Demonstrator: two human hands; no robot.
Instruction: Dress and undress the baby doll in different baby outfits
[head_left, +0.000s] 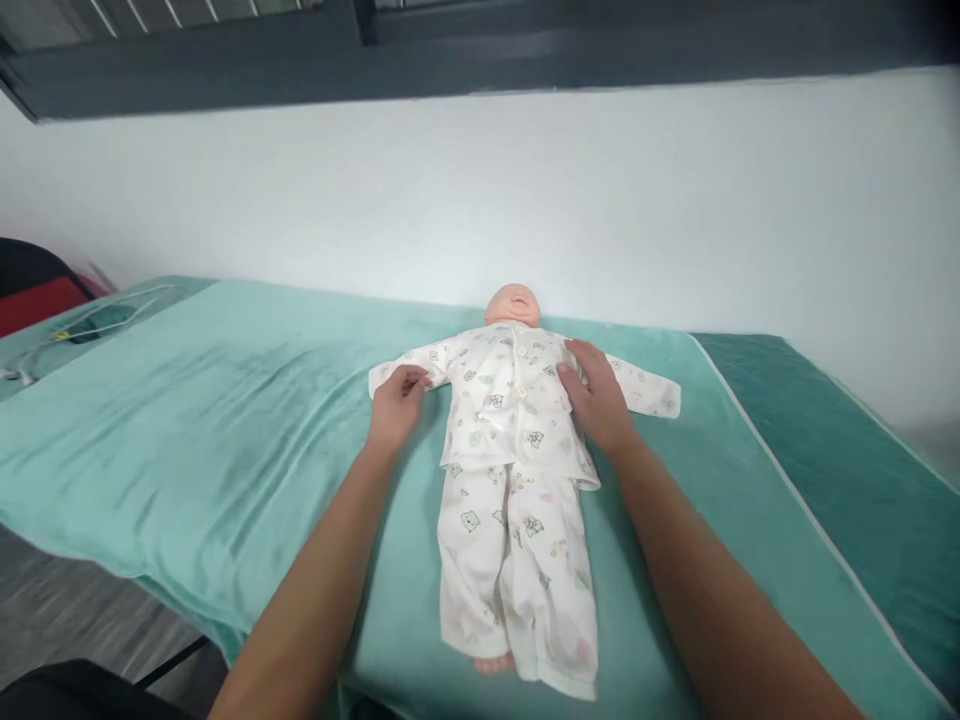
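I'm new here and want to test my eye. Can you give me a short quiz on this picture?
1. True or false: the doll lies face up on the green blanket.
2. Which hand rests on the doll's chest: left hand or right hand?
3. What does the left hand touch?

Key: 1 true. 2 right hand. 3 the sleeve of the doll's shirt.

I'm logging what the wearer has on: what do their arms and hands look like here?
Both forearms are bare, with no sleeves in view. The left hand and right hand wear no gloves, and no rings, watch or wristband show on them.
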